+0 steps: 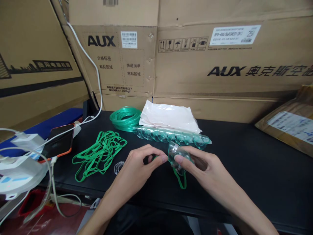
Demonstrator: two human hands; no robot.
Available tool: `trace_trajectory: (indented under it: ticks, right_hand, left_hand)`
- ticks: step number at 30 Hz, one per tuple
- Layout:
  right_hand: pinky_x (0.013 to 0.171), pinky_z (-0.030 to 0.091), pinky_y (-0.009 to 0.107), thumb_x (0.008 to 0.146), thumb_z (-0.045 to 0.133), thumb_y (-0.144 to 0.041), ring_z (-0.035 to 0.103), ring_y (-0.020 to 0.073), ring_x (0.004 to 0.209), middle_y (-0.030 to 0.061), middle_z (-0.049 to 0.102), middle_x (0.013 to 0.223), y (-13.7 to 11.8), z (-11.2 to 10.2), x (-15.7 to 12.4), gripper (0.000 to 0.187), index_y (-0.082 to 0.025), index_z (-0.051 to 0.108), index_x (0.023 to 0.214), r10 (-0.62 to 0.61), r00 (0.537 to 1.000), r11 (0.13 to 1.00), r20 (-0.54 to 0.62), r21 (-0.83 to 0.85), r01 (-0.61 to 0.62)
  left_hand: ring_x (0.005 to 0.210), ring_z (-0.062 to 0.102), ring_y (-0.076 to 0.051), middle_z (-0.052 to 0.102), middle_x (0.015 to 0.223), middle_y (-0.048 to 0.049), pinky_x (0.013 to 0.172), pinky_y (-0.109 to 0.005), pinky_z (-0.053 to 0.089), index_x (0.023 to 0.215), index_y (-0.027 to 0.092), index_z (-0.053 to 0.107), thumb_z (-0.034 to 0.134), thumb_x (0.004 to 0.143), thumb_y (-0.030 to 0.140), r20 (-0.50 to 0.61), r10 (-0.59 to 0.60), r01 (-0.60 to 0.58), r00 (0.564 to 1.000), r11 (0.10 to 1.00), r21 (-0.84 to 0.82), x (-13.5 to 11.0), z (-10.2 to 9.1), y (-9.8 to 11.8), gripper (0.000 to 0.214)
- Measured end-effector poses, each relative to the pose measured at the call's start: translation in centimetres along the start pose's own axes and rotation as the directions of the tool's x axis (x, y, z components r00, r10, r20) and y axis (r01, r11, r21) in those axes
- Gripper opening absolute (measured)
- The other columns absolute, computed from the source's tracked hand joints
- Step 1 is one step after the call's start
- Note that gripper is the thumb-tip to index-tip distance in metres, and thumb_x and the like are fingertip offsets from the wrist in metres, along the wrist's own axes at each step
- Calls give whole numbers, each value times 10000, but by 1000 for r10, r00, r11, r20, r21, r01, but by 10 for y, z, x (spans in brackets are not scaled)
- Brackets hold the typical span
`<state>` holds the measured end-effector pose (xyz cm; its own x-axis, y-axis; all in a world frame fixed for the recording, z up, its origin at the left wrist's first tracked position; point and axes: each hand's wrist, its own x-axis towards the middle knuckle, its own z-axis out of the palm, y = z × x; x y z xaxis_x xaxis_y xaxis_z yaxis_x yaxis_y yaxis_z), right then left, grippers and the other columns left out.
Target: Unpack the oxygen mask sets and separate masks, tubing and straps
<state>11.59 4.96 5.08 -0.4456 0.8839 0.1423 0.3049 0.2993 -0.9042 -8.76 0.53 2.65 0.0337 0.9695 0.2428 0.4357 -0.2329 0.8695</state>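
Note:
My right hand (199, 168) holds a clear green plastic mask (176, 156) above the black table (244, 169). A green elastic strap (181, 179) hangs from the mask in a loop. My left hand (139, 164) pinches the strap's end against the mask's left side. Both hands have their fingers curled closed. Just beyond them lies a row of stacked clear green masks (171, 136). A small clear clip (118, 167) lies on the table left of my left hand.
A pile of green elastic straps (100, 155) lies at the left, a coil of green tubing (124, 118) behind it. White plastic bags (168, 117) rest against cardboard boxes (195, 65). A phone (58, 142), chargers and white cables crowd the left edge. A parcel (288, 125) sits at right.

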Motion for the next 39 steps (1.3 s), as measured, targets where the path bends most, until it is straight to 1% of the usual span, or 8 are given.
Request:
trace_trajectory:
  ticks: [5,14,20,25,30,35,37,39]
  right_hand:
    - [701,555,299,901,685,-522,683,218,799,15,740,852,2,2,0,306,-234,775,954,-25,999,1000,-39,-6,25]
    - [623,493,276,854,749,-486,604,194,711,-10,692,792,3,2,0,236,-259,773,915,-5,994,1000,-109,-6,5]
    - [635,470,274,861,745,-474,578,188,729,-15,664,812,4,4,-1,209,-266,751,881,-8,996,1000,-85,3,8]
    - [641,478,260,878,722,-506,573,178,739,-11,659,812,4,3,0,254,-254,740,844,0,998,999,-65,33,2]
    - [660,500,250,872,743,-488,622,181,779,-19,665,807,6,2,2,235,-254,729,861,39,999,992,6,117,-39]
    - [714,559,292,890,717,-514,697,221,862,10,723,860,8,5,3,274,-246,755,936,31,999,991,38,126,-36]
    - [740,588,308,872,747,-498,721,236,924,24,758,957,9,7,3,301,-263,757,1060,15,1000,990,-27,138,-11]
    - [776,602,309,867,771,-449,720,233,1002,25,756,1096,9,9,2,306,-298,747,1132,-65,988,991,-143,107,80]
  left_hand:
    - [728,478,-133,612,799,50,683,-259,363,931,272,771,660,987,318,-13,5,-5,1000,1000,-1,0,1,0,133]
    - [729,473,-127,609,804,60,678,-253,367,928,276,762,662,992,314,-7,16,-16,1000,1000,-5,-1,-1,3,124]
    - [734,491,-128,643,822,53,688,-249,378,918,263,768,667,989,324,-4,15,-15,1000,1000,-27,-2,0,6,137]
    - [812,592,-143,734,911,25,729,-248,420,976,239,797,672,980,332,60,-25,33,998,990,-138,0,-2,6,156]
    - [825,647,-133,782,920,28,743,-215,452,997,229,814,716,938,309,121,-61,89,991,965,-247,3,-4,4,140]
    - [820,664,-140,790,875,29,750,-210,471,903,224,814,710,933,321,148,-70,108,987,959,-264,5,-2,3,146]
    - [825,657,-148,782,860,22,761,-218,471,871,215,806,698,938,342,131,-80,112,988,960,-256,5,-1,3,179]
    - [824,644,-158,773,853,12,759,-230,468,876,208,802,701,929,365,105,-106,129,989,960,-250,5,-1,3,194]
